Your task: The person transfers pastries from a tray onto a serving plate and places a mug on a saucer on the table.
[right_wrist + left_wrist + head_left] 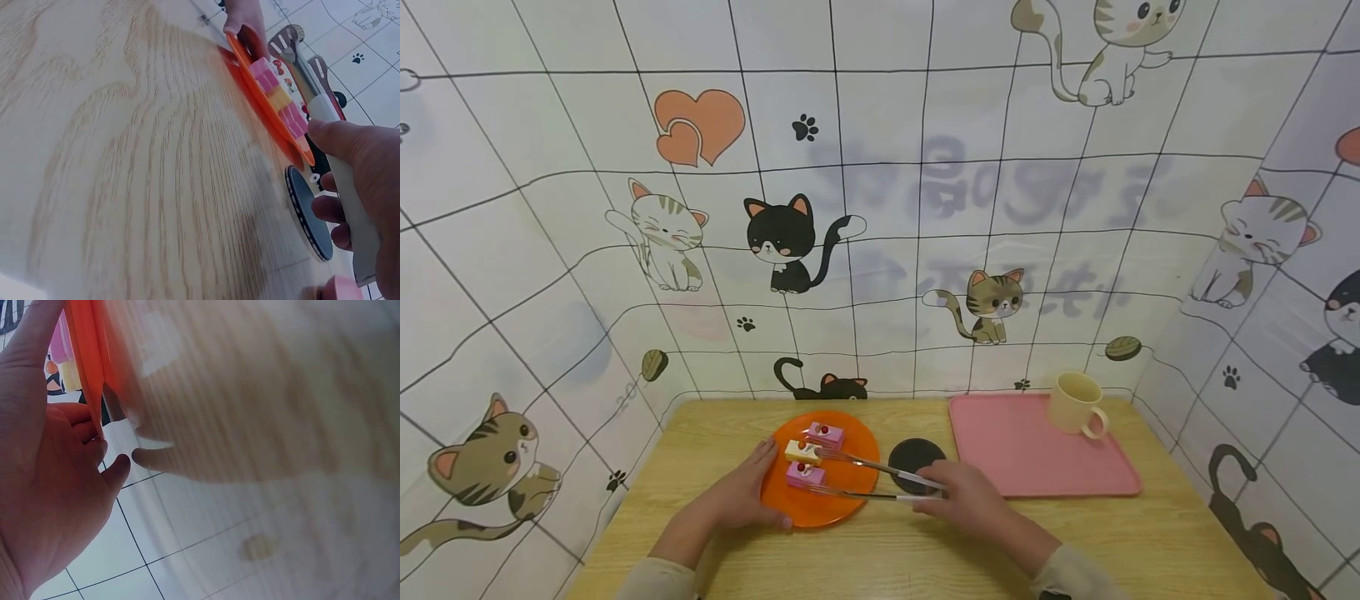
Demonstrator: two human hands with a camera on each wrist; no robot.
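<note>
My left hand (737,492) holds the left rim of an orange plate (850,508), thumb at the near side and fingers farther along the edge. On the plate stand two pink toy cake pieces, the far one (826,435) and the near one (806,476), with a yellow cake piece (802,452) between them, each topped with red. My right hand (970,497) grips metal tongs (350,206) by their pale handles. Their slotted ends spread apart over the plate, one close to the yellow piece, the other beside the near pink piece.
A round black coaster (917,454) lies right of the plate, partly under the tongs in the head view. Farther right is a pink tray (1022,458) with a cream mug (1072,404) at its back right corner. Cat-patterned walls (880,208) enclose the wooden table (865,567).
</note>
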